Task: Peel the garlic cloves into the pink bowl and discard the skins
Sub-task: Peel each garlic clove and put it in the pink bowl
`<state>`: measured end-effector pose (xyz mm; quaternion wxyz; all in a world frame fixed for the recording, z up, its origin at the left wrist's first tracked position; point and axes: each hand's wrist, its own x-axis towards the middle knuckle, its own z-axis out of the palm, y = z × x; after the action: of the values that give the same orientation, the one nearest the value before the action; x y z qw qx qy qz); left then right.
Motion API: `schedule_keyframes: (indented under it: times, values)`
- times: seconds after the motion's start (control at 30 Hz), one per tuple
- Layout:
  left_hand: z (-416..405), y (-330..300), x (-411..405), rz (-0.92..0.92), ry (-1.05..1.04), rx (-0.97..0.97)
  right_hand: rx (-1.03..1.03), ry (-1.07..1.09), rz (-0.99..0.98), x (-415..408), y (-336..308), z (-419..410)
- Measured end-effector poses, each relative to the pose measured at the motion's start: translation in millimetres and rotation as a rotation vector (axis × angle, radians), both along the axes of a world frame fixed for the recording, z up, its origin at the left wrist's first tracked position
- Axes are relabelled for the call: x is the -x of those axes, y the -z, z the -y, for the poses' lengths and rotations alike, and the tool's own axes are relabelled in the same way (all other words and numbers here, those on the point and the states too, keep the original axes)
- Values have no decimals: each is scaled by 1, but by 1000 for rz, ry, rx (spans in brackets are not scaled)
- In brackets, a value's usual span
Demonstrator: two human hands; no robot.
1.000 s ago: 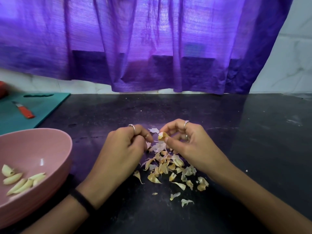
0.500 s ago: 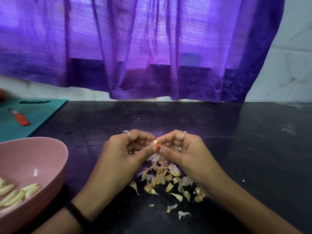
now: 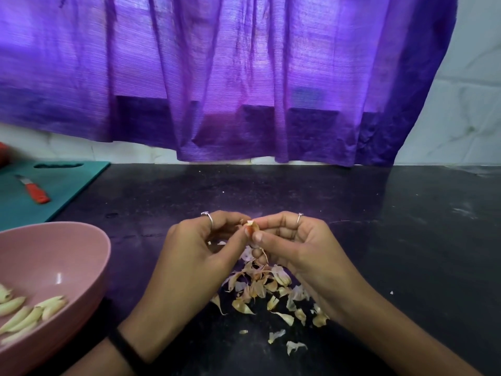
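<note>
- A garlic clove (image 3: 249, 226), partly skinned, is held above the desk (image 3: 379, 240), pinched from both sides.
- It is gripped at its left end by the thumb and fingers of the left hand (image 3: 195, 256); the grip is narrow.
- Its right end is pinched by the right hand (image 3: 301, 251), fingers curled, a strip of skin hanging below.
- A heap of skins (image 3: 268, 291) is spread on the desk just beneath the hands.
- Peeled cloves (image 3: 24, 313) are seen lying in the pink bowl (image 3: 81, 256) at the left.
- A red-handled knife (image 3: 34, 189) is laid on the teal cutting board (image 3: 70, 183); a purple curtain (image 3: 230, 77) is hung behind.
</note>
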<state>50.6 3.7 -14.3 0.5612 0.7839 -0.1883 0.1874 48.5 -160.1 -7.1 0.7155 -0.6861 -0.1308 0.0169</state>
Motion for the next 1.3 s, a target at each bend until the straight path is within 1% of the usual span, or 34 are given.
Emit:
schedule_keyframes:
  times: [0.13,0.4,0.63,0.77,0.9,1.0,1.3]
  values:
    - [3,-1,3,41,-51,-25,8,24,4,1,2,-4]
    - [6,-1,3,76,-54,25,-7,22,85,5,0,-9]
    - [10,-3,7,151,-105,-27,35,57,195,6,4,-14]
    - [12,-3,6,211,-140,-85,97,97,261,6,6,-15]
    - [14,-2,5,281,-176,-167,144,124,282,7,5,-15]
    - [15,3,2,295,-180,-190,185,159,282,9,8,-17]
    - [17,12,-4,362,-204,-277,190,263,294,14,14,-25]
